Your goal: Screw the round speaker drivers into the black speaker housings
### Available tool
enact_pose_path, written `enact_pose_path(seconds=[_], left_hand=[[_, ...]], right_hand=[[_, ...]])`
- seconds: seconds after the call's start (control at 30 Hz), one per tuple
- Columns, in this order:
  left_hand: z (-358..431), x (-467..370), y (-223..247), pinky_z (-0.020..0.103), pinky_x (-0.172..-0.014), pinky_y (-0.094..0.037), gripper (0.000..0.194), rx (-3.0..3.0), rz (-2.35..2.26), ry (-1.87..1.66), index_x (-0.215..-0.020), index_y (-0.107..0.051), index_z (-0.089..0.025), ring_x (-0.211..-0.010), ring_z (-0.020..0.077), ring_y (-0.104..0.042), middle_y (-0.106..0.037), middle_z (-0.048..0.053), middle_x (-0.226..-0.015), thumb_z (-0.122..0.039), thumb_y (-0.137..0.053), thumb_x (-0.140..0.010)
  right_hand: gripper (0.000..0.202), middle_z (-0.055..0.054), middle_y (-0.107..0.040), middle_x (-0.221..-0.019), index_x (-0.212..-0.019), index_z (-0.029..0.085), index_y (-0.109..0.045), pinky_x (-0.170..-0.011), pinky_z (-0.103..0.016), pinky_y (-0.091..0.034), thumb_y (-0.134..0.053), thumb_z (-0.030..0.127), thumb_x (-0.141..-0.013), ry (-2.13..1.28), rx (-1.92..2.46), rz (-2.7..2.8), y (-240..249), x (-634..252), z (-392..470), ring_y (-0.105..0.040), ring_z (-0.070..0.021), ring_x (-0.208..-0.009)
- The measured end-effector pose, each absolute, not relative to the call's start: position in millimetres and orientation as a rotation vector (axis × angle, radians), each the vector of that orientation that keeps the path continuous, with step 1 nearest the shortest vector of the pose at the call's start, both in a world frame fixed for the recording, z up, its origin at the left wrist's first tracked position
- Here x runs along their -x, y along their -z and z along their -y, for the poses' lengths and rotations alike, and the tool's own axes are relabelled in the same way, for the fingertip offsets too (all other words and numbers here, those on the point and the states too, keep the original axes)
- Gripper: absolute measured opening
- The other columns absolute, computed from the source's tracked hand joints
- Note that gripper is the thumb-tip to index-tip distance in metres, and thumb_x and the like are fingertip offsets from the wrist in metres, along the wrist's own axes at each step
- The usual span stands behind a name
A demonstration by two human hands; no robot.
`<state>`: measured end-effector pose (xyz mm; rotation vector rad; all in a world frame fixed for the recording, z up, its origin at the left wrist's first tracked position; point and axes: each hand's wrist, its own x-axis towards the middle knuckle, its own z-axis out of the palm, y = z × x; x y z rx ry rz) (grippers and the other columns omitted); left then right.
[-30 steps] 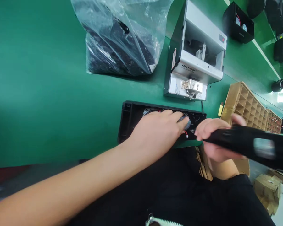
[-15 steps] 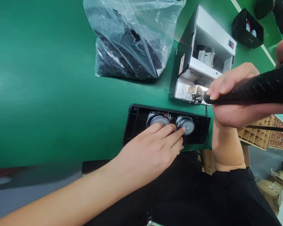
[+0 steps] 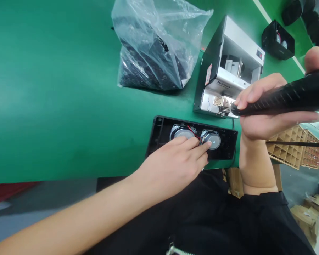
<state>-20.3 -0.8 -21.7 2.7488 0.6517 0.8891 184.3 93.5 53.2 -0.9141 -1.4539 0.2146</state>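
Observation:
A shallow black housing (image 3: 159, 136) lies at the table's front edge, with two round silver speakers in it and red wires between them. My left hand (image 3: 177, 163) reaches over its near side, fingers bent against the speakers; one fingertip touches the right speaker (image 3: 213, 141). Whether the fingers pinch anything is hidden. My right hand (image 3: 263, 117) is wrapped round a thick black handheld tool (image 3: 289, 95), raised above the table to the right of the housing. The tool's narrow end points left, in front of the silver machine (image 3: 236, 42).
A clear plastic bag (image 3: 159, 53) of small black parts stands behind the housing. Another black box with speakers (image 3: 278, 40) is at the back right. Divided cardboard trays (image 3: 289, 148) lie at the right, and cartons (image 3: 305, 219) are on the floor.
The camera view has shifted slightly, so the bag and housing appear farther right. My left hand stays at the speakers, and my right hand still holds the black tool.

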Motion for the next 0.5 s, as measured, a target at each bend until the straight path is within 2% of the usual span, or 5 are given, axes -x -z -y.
enact_pose_path(seconds=[0.07, 0.17, 0.33, 0.43, 0.5], left_hand=[[0.4, 19.8, 22.4, 0.044, -0.086, -0.055, 0.018, -2.740, -0.646, -0.874, -0.105, -0.092, -0.018, -0.098, 0.0264, -0.070, -0.094, 0.010, -0.139, -0.018, -0.078, -0.115], [0.5, 19.0, 25.1, 0.044, -0.085, -0.052, 0.016, -2.740, -0.635, -0.856, -0.105, -0.091, -0.019, -0.096, 0.0261, -0.069, -0.094, 0.009, -0.140, -0.019, -0.079, -0.116], [1.7, 18.1, 29.0, 0.044, -0.084, -0.050, 0.014, -2.754, -0.626, -0.835, -0.108, -0.092, -0.019, -0.097, 0.0260, -0.069, -0.093, 0.010, -0.143, -0.020, -0.080, -0.116], [1.5, 18.7, 27.1, 0.044, -0.081, -0.051, 0.014, -2.789, -0.612, -0.785, -0.108, -0.092, -0.019, -0.096, 0.0246, -0.070, -0.093, 0.009, -0.145, -0.023, -0.082, -0.116], [1.1, 20.1, 24.7, 0.044, -0.082, -0.053, 0.015, -2.820, -0.609, -0.737, -0.109, -0.093, -0.020, -0.097, 0.0240, -0.072, -0.092, 0.008, -0.146, -0.024, -0.080, -0.118]], right_hand=[[0.080, 0.000, -0.044, -0.067, -0.076, 0.032, -0.062, -0.039, -0.037, -0.037, -0.034, 0.100, -0.109, -0.224, 0.966, 1.467, -49.7, -188.5, -96.8, -0.044, -0.0171, -0.044], [0.080, 0.000, -0.047, -0.068, -0.080, 0.032, -0.067, -0.042, -0.035, -0.042, -0.037, 0.102, -0.105, -0.302, 1.009, 1.474, -50.0, -189.0, -96.2, -0.048, -0.0162, -0.045], [0.055, 0.005, -0.058, -0.072, -0.121, 0.044, -0.086, -0.047, -0.026, -0.051, -0.061, 0.091, -0.110, -0.493, 0.848, 1.385, -73.6, -183.8, -65.3, -0.051, -0.0107, -0.044], [0.056, 0.004, -0.064, -0.073, -0.120, 0.046, -0.094, -0.055, -0.030, -0.065, -0.061, 0.090, -0.110, -0.710, 0.887, 1.414, -90.9, -186.7, -36.4, -0.065, -0.0138, -0.052], [0.058, 0.004, -0.067, -0.072, -0.127, 0.045, -0.095, -0.054, -0.031, -0.066, -0.058, 0.087, -0.112, -0.709, 0.864, 1.405, -92.7, -188.9, -22.7, -0.068, -0.0153, -0.053]])
